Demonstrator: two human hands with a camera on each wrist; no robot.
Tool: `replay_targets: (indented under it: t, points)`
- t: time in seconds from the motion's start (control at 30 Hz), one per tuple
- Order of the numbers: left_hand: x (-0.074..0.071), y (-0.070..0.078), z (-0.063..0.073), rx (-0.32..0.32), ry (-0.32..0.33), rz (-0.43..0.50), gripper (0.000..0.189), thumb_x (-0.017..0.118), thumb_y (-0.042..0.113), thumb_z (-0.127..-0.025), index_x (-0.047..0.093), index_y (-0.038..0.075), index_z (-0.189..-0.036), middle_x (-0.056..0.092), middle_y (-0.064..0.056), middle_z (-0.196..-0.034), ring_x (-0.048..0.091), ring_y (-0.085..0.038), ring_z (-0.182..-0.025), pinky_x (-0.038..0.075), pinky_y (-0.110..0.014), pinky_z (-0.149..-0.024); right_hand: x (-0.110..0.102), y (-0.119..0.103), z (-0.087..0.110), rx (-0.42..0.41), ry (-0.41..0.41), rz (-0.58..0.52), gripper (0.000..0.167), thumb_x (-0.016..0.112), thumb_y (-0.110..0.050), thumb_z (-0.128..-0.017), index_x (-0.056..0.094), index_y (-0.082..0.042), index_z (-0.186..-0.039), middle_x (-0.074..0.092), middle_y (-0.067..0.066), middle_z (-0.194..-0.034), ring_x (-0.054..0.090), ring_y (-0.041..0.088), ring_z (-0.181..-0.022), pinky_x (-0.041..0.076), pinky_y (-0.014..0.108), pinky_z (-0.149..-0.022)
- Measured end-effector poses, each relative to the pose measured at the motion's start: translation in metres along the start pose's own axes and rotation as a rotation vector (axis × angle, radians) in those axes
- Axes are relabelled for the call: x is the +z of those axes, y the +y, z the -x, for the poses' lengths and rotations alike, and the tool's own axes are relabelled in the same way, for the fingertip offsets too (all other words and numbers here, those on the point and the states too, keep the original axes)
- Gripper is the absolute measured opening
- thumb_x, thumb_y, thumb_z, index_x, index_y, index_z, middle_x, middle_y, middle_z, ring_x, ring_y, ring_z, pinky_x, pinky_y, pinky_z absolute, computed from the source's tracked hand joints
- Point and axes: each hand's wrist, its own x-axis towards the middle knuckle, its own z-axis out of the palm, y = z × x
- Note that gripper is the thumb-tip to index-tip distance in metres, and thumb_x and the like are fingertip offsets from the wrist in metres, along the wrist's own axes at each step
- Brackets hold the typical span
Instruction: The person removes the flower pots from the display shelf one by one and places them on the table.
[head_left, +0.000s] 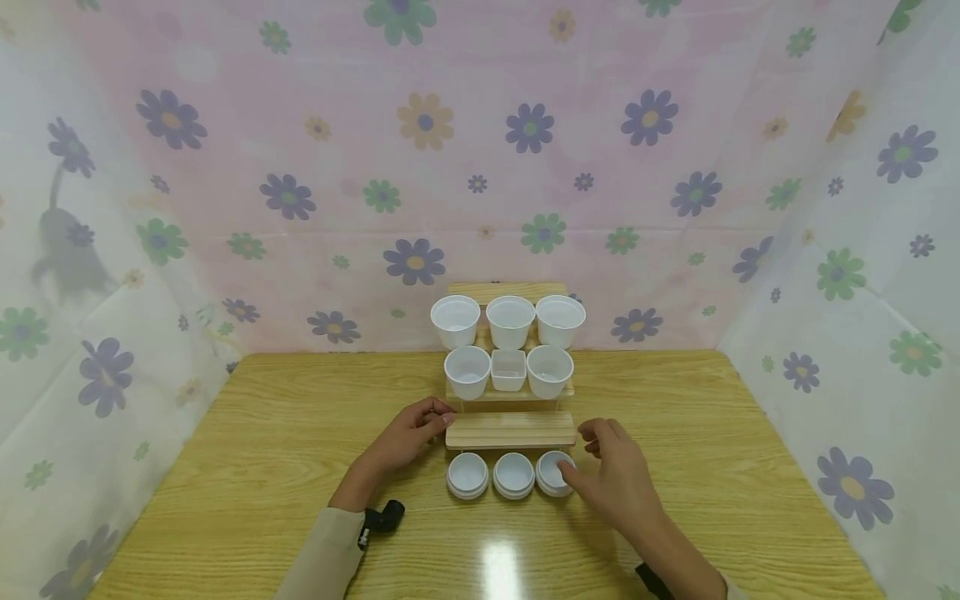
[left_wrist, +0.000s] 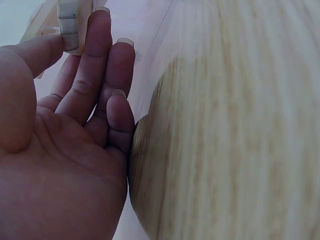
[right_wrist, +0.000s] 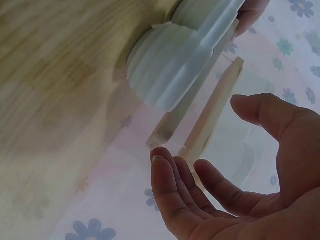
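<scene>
A tiered wooden display rack [head_left: 510, 431] stands on the table, its lowest step bare. At the left end of that step, my left hand [head_left: 411, 429] pinches the edge between thumb and fingers; the left wrist view shows the thumb against the board end [left_wrist: 69, 22]. Beside the right end is my right hand [head_left: 618, 479], thumb apart and fingers loosely bent. Its fingertips [right_wrist: 160, 162] come right at the board end in the right wrist view. Three small white jars [head_left: 513, 473] stand in a row before the rack, the right one partly overlapped by my right thumb.
Three white cups [head_left: 511, 321] line the upper step. The middle step bears two round white cups [head_left: 550, 371] with a square tub [head_left: 508, 372] between them. Flower-patterned cloth [head_left: 480, 150] hangs behind and at both sides of the wooden table [head_left: 315, 450].
</scene>
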Motion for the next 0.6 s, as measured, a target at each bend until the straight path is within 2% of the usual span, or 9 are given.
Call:
replay_targets:
  t: [0.2, 0.6]
  points:
    - [0.001, -0.001, 0.0, -0.003, 0.001, 0.007, 0.028, 0.055, 0.029, -0.113, 0.066, 0.005, -0.125, 0.073, -0.007, -0.11, 0.064, -0.025, -0.103, 0.051, -0.036, -0.092, -0.004, -0.003, -0.007, -0.033, 0.039, -0.002, 0.048, 0.094, -0.013, -0.08, 0.066, 0.003, -0.117, 0.067, 0.015, -0.11, 0.068, 0.03, -0.095, 0.06, 0.045, -0.085]
    - [0.001, -0.002, -0.001, 0.0, 0.004, 0.009, 0.028, 0.055, 0.028, -0.113, 0.066, 0.006, -0.125, 0.072, -0.007, -0.109, 0.064, -0.025, -0.102, 0.052, -0.035, -0.091, -0.007, -0.005, -0.018, -0.032, 0.06, 0.0, 0.052, 0.094, -0.016, -0.081, 0.065, 0.002, -0.121, 0.067, 0.018, -0.113, 0.068, 0.034, -0.1, 0.06, 0.048, -0.088]
